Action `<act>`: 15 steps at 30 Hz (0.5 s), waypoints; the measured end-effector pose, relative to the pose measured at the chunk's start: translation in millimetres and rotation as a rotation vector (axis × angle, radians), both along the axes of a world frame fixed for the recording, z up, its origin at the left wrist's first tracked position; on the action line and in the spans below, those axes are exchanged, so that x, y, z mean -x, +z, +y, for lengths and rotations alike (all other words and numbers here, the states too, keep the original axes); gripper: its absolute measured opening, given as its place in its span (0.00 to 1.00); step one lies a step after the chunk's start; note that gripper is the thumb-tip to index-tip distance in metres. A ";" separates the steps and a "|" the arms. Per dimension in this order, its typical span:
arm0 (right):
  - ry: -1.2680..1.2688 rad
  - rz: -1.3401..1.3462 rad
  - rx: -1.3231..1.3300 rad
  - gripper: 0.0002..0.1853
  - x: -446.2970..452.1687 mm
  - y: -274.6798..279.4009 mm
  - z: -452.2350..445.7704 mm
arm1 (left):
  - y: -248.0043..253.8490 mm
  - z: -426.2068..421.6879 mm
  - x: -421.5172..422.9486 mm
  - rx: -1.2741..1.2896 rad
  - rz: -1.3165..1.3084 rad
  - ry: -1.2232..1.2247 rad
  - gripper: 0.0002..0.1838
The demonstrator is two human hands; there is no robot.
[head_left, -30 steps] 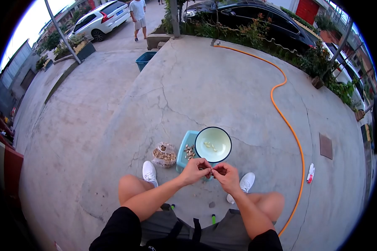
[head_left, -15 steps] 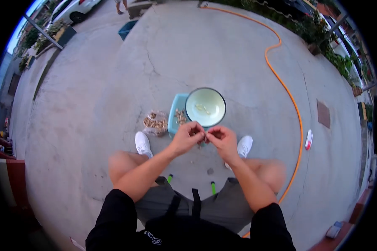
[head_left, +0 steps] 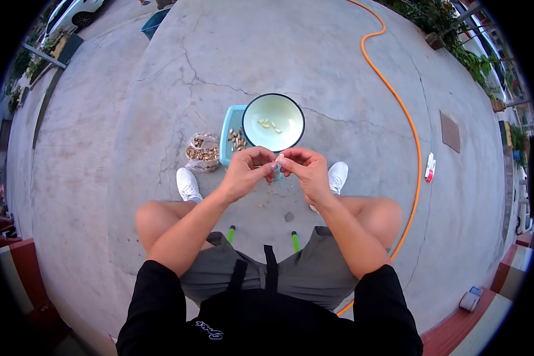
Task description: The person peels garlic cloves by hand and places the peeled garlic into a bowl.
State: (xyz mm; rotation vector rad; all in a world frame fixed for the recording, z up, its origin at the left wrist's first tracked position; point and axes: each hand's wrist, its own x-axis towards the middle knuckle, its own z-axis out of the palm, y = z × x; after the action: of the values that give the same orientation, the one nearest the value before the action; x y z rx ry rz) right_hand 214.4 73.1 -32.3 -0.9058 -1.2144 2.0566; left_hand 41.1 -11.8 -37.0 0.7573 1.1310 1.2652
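Head view: a small clove (head_left: 280, 158) is pinched where the fingertips of the left hand (head_left: 248, 172) and right hand (head_left: 307, 173) meet. At twelve o'clock, only a few pale pieces, seemingly peeled, are held in the bowl (head_left: 273, 105). Far more brown pieces are left, apparently unpeeled, in the blue tray (head_left: 234, 118) at ten and the plastic bag (head_left: 203, 155) at nine.

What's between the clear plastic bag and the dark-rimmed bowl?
A light-blue plastic tub holding unpeeled garlic cloves; it shows in the head view.
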 end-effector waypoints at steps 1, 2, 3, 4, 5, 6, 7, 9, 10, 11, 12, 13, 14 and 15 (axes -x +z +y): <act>0.003 -0.015 -0.004 0.09 -0.4 0.1 0.1 | 0.4 -0.4 0.4 0.001 -0.001 -0.001 0.07; 0.003 -0.016 -0.003 0.09 -0.7 0.7 0.0 | 0.9 -0.5 0.7 0.010 -0.004 0.009 0.07; 0.007 0.003 0.015 0.08 -0.3 3.1 -0.1 | 1.1 -0.6 1.2 0.018 -0.007 0.019 0.06; 0.012 0.022 0.032 0.08 -0.5 5.2 -0.3 | 1.1 -0.6 2.1 0.018 -0.009 0.018 0.06; 0.011 0.020 0.033 0.08 -1.2 6.5 -0.4 | 0.8 -0.7 3.0 0.009 -0.021 0.020 0.06; 0.025 0.014 0.023 0.08 -1.4 7.5 0.0 | 1.5 -0.7 3.5 -0.001 -0.032 0.022 0.06; 0.040 0.009 0.013 0.08 -1.8 8.4 0.4 | 3.1 -1.1 3.5 -0.001 -0.033 0.021 0.06; 0.049 0.005 0.016 0.07 -2.8 8.0 1.1 | 5.8 -2.1 3.6 -0.012 -0.061 0.044 0.06; 0.058 0.002 0.020 0.07 -3.4 7.6 1.3 | 5.2 -2.7 3.1 -0.011 -0.062 0.044 0.06; 0.058 0.002 0.022 0.07 -3.8 7.4 1.5 | 4.8 -3.3 2.8 -0.015 -0.057 0.058 0.05; 0.073 -0.004 0.024 0.07 -3.9 7.6 2.1 | 4.5 -3.6 2.6 -0.020 -0.052 0.070 0.05; 0.088 -0.010 0.026 0.07 -3.5 8.1 2.8 | 4.3 -3.8 2.9 -0.019 -0.053 0.070 0.05; 0.087 -0.011 0.027 0.07 -3.1 9.1 3.2 | 4.2 -4.5 3.2 -0.014 -0.045 0.075 0.04; 0.085 -0.003 0.045 0.06 -2.1 11.7 3.4 | 4.1 -5.2 3.4 -0.010 -0.037 0.080 0.04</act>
State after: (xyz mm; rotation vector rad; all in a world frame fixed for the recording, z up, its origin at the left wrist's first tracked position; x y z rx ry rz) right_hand 216.5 76.5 -20.6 -0.8926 -1.2317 2.1580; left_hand 37.6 -17.0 -33.0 0.6993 1.1355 1.3475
